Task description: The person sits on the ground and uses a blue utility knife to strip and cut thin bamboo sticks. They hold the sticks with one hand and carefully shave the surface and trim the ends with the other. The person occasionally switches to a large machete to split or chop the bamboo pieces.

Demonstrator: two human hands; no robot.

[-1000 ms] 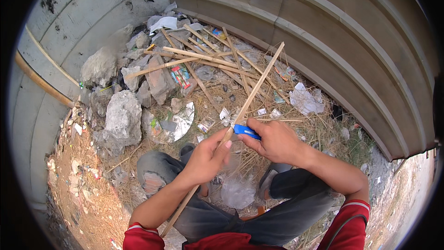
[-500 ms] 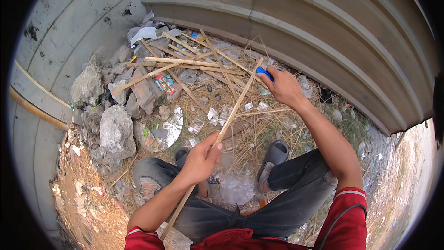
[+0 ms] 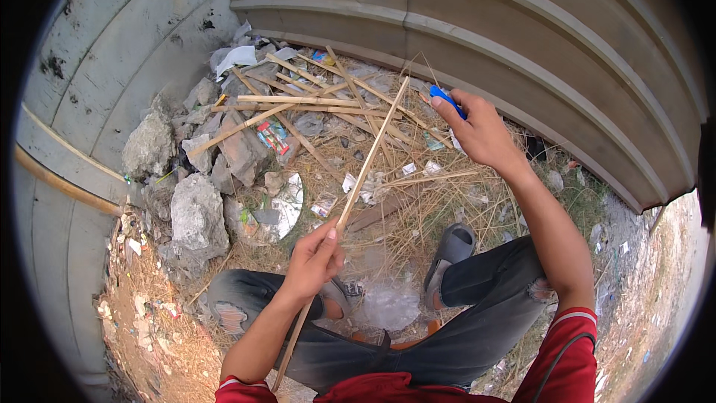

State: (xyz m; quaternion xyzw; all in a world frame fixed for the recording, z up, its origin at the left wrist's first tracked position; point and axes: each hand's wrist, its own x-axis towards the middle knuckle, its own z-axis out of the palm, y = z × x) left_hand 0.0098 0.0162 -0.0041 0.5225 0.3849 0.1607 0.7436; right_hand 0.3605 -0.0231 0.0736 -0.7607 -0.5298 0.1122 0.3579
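the long stick [image 3: 373, 153] is in front of the person, running on a slant from low down by the left leg [image 3: 257, 291] up to a thin tip that shows over the pile of sticks [image 3: 280, 98]. the left hand [image 3: 312, 260] is closed around it partway along, with the thumb lying along the top. the right hand [image 3: 485, 134] is curled tight around a small blue tool [image 3: 446, 101], off to the right of the tip and not touching the wood. i cannot tell if a blade is out. the stick looks like dry, pale wood, so i think it is light and one hand can lift it. it seems stiff, but it is so thin that it might bend a bit or snap if pushed hard near the end. it should not be slippery, though the edges may be rough and could leave splinters. a good place to hold it is near the middle, where the left hand is, because the long ends should balance better there. the blue tool looks small and light, and smooth, so it is best held firmly by its thick body.
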